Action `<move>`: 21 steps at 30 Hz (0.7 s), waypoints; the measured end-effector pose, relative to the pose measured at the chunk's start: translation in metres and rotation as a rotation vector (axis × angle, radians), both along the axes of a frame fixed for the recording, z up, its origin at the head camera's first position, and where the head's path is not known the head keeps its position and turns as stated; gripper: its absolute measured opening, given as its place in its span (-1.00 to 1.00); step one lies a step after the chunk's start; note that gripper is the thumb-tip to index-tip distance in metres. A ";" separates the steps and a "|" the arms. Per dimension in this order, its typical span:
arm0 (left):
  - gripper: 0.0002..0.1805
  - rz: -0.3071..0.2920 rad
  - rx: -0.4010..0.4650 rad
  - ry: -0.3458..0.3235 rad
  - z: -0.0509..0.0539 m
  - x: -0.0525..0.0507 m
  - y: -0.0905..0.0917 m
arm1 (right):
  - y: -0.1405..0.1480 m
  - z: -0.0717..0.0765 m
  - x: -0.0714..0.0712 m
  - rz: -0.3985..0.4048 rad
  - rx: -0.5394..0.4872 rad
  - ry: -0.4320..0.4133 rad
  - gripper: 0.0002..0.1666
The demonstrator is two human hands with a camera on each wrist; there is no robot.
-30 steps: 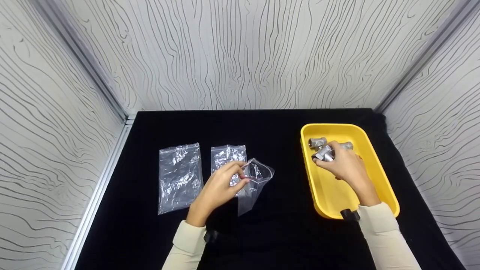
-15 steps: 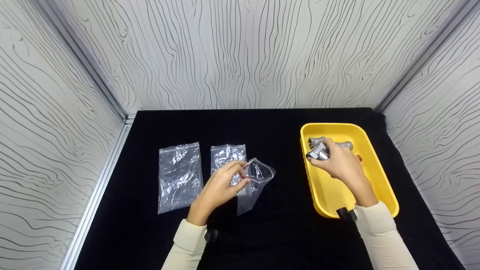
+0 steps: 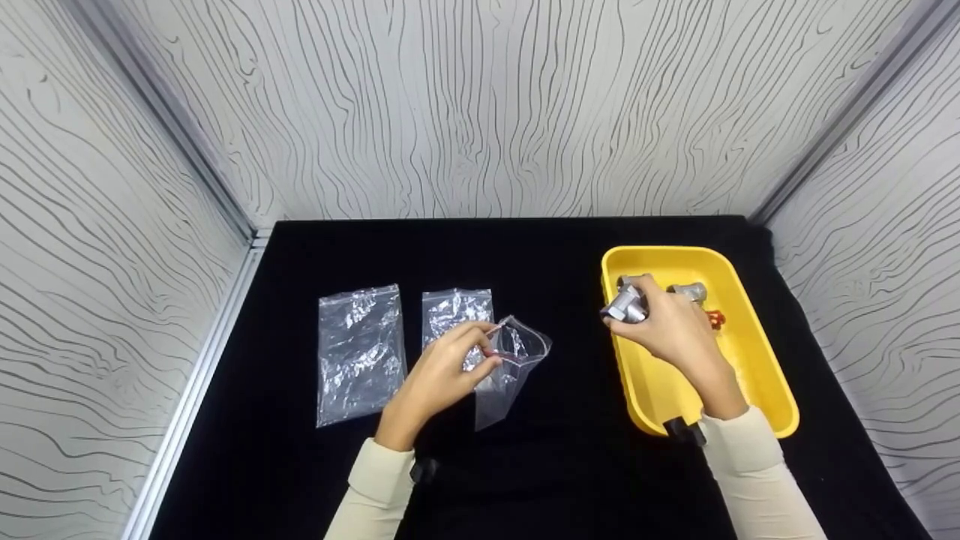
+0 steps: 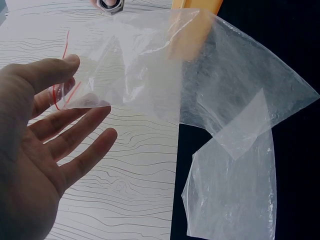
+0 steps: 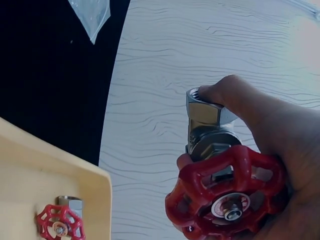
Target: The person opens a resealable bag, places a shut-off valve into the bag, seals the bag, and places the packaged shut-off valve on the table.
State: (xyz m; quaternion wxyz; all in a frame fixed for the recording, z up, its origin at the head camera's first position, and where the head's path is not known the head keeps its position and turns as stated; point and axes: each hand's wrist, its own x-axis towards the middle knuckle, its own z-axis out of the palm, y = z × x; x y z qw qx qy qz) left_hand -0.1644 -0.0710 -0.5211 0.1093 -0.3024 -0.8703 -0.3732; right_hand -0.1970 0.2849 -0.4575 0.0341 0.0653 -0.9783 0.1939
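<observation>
Red-wheeled metal valve (image 3: pixel 628 302) in one hand, clear zip bag (image 3: pixel 504 390) in the other

The right hand (image 3: pixel 670 324) holds the metal valve over the left side of a yellow plastic tray (image 3: pixel 675 394). Its grip is closed round the body, with the thumb at the rim of a hexagonal threaded end; the red handwheel (image 5: pixel 231 204) faces the right wrist camera.

The left hand (image 3: pixel 442 367) pinches the zip bag between thumb and forefinger at its red zip line, the other fingers spread apart from it. The bag's mouth gapes, and its body hangs down, well apart from the valve.

Inside the tray, near its far end, lies a second valve (image 3: pixel 688 291) with its own red wheel (image 3: pixel 716 319); another metal fitting (image 3: pixel 625 281) is mostly hidden behind the right hand and the held valve.

On the black cloth (image 3: pixel 570 480), a large flat bag (image 3: pixel 360 360) lies to the left, and a middle bag (image 3: pixel 456 306) is partly covered from view by the left hand and the zip bag.
</observation>
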 end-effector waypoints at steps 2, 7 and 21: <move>-0.85 0.002 0.004 0.011 -0.001 0.000 0.000 | -0.003 0.001 0.001 0.010 0.001 0.004 -0.16; -0.84 -0.003 0.015 0.036 -0.003 -0.001 0.002 | -0.012 0.004 0.003 0.020 -0.010 -0.014 -0.13; -0.85 -0.008 -0.014 -0.014 -0.003 -0.001 0.004 | -0.033 0.005 0.009 0.066 -0.041 0.008 -0.29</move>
